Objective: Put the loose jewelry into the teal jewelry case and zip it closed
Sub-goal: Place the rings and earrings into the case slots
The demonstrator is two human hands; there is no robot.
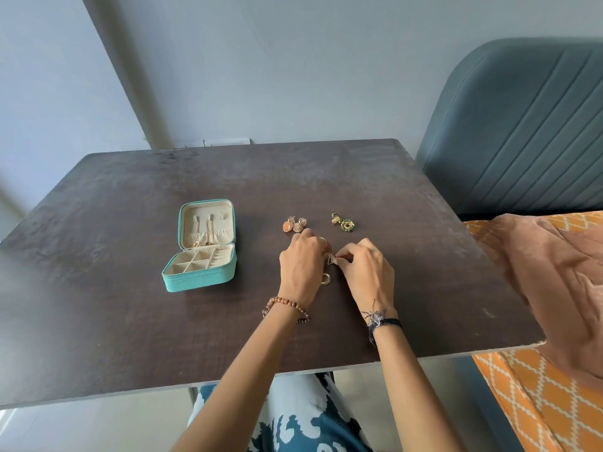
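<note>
Case (199,256) lies open on the bench (114,314), chains hanging in its lid. Both my hands, left (301,267) and right (365,272), pinch one small earring (331,258). Earrings (294,224), green pair (343,222), ring (326,278) remain loose; zipping not begun.
</note>
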